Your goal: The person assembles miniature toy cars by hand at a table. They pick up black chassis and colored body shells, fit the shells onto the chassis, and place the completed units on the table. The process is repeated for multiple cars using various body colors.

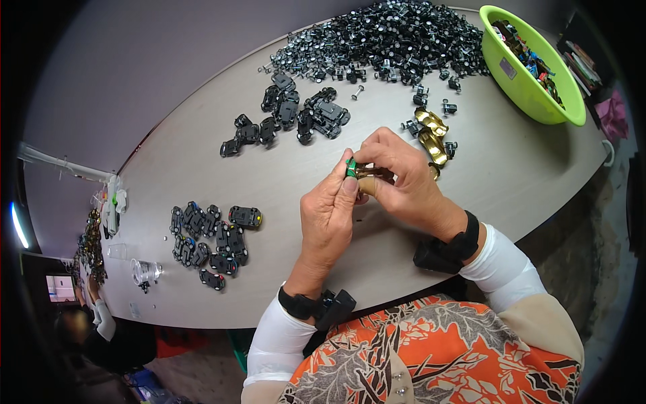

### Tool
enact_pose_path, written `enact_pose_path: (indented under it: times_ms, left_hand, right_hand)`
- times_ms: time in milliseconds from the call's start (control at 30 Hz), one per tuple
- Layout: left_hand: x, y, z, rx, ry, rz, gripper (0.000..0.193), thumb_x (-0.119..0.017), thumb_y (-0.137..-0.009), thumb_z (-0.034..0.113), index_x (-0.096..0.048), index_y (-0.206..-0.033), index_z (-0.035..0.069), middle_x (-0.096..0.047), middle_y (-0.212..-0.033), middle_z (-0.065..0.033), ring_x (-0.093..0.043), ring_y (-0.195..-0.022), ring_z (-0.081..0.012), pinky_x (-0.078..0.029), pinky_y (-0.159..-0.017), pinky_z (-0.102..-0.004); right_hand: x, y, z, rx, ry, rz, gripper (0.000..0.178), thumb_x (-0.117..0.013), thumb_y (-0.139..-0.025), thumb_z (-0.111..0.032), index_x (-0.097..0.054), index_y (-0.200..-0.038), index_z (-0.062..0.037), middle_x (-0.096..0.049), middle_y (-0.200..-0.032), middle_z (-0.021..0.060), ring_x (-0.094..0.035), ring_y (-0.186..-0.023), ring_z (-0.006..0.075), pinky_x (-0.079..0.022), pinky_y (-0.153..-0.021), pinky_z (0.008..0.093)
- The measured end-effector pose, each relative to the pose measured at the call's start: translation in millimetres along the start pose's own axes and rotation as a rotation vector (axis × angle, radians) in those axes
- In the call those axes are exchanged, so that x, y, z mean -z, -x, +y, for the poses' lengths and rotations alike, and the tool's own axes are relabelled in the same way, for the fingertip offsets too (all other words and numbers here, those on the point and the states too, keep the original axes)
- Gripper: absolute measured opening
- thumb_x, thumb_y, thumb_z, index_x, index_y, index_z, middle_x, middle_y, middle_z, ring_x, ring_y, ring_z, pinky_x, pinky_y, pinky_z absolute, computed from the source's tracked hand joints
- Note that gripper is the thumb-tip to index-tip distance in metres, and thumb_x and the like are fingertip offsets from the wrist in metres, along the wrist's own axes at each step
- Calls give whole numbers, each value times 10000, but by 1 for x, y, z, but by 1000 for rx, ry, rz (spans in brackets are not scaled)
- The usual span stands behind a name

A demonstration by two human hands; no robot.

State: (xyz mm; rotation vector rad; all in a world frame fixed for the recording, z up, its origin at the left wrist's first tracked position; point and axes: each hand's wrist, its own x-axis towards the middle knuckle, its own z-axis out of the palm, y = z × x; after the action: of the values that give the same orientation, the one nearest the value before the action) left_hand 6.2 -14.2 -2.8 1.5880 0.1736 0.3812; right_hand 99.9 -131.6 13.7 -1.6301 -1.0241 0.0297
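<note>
Over the middle of the table my hands meet around a small toy car body (351, 168), green at the end that shows, with a dark brown part reaching into the right fingers. My left hand (328, 215) pinches the green end between thumb and fingers. From the other side my right hand (404, 175) closes its thumb and forefinger on the brown part. Whether this is one piece or two is hidden by the fingers. Just beyond the right hand lie gold toy car bodies (433, 145) with several wheel sets (449, 106) beside them.
A large heap of black wheel sets (397, 40) covers the far side. Upside-down toy cars lie in a far group (288, 108) and a left group (229, 242). A lime-green basin (518, 84) holds colourful pieces. A clear cup (142, 271) stands left; another person (101, 337) sits beyond.
</note>
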Motion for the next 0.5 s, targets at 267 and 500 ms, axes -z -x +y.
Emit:
enact_pose_path:
  times_ms: [267,500]
  left_hand:
    - [16,-10,9,246,476,-138,388,-544,-891,89,-477,-1264,6,-610,-968,-53,-575,-794,-106,-539,-716,-283]
    - [22,-11,5,314,502,-126,284,-663,-777,30,-562,-1034,-39,-603,-883,-74,-603,-687,-137,-551,-632,-278]
  right_hand:
    - [5,-2,0,-98,-231,-73,161,-662,-738,-4,-563,-865,-8,-515,-832,28,-509,-677,75,-411,-576,215]
    - [24,-10,12,-384,-545,-241,89,-585,-797,-76,-615,-826,3,-544,-768,9,-500,-572,50,-402,-485,197]
